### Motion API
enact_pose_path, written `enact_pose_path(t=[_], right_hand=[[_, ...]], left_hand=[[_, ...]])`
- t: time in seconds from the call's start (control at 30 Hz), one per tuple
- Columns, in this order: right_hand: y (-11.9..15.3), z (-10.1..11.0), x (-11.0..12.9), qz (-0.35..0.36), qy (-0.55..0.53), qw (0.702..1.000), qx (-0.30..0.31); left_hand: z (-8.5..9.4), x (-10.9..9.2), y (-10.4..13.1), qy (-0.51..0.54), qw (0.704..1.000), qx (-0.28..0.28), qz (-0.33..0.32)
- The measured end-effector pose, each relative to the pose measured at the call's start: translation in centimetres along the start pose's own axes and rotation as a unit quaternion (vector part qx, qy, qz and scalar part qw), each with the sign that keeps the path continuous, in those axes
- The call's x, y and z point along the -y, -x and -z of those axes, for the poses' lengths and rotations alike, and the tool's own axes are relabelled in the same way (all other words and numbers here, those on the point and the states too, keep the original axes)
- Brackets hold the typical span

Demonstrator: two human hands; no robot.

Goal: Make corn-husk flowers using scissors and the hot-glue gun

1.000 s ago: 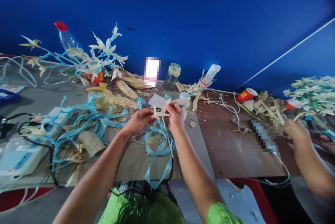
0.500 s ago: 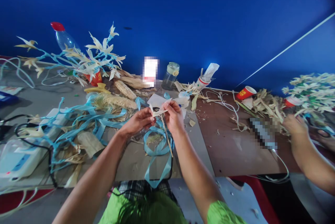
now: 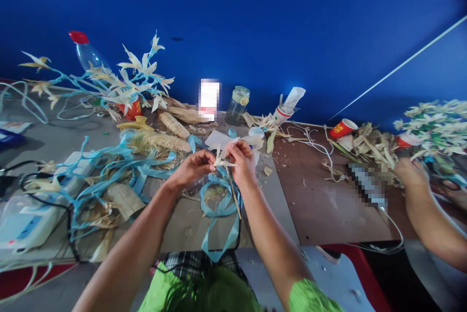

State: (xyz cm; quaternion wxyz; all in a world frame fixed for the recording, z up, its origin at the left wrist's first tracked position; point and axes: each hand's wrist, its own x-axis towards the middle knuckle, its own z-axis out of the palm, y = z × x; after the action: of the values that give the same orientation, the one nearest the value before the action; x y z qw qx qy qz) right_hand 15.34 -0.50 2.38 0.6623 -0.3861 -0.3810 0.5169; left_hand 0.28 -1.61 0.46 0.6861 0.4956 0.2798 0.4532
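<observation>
Between my two hands, above the table, is a pale corn husk flower (image 3: 221,161) with narrow pointed petals. The fingertips of my left hand (image 3: 195,166) are pinched on its left side. My right hand (image 3: 242,160) grips it from the right with thumb and fingers. A thin, stick-like stem (image 3: 233,193) slants down from the flower, beside my right hand. Light blue ribbon (image 3: 220,212) lies looped beneath both hands and hangs over the table's front edge. Just behind the hands lies white paper (image 3: 217,139).
Husk flowers on blue stems (image 3: 140,66) stand in a red cup at left. Corn cobs (image 3: 173,125), a clear bottle (image 3: 238,105) and a power strip (image 3: 34,219) surround the work. At right are a red cup (image 3: 343,128), a blurred phone-like device (image 3: 367,183) and another person's hand (image 3: 412,172).
The husk piece now shows petals standing up and spread, where it lay flatter before. My left fingertips have shifted slightly around it. Both hands stay in nearly the same place.
</observation>
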Motion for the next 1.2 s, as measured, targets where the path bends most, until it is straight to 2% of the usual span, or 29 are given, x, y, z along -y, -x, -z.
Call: enact_pose_path(t=[0.17,0.4,0.63,0.93,1.2], right_hand=[[0.0,0.0,0.1,-0.01,0.016,1.0,-0.003],[0.5,-0.2,-0.1,-0.004,0.019,0.999,0.027],[1.0,-0.4,0.0,-0.007,0.03,0.999,0.039],[1.1,-0.5,0.1,-0.013,0.035,0.998,0.059],[1.2,-0.7,0.1,-0.014,0.031,0.998,0.05]], left_hand=[[0.2,-0.1,0.1,0.055,0.998,0.017,-0.016],[-0.2,-0.3,0.1,0.084,0.996,0.016,-0.005],[-0.2,0.0,0.0,0.102,0.994,-0.026,0.0],[0.0,0.5,-0.1,0.114,0.993,-0.019,0.003],[-0.3,0.4,-0.2,0.121,0.992,-0.043,0.005]])
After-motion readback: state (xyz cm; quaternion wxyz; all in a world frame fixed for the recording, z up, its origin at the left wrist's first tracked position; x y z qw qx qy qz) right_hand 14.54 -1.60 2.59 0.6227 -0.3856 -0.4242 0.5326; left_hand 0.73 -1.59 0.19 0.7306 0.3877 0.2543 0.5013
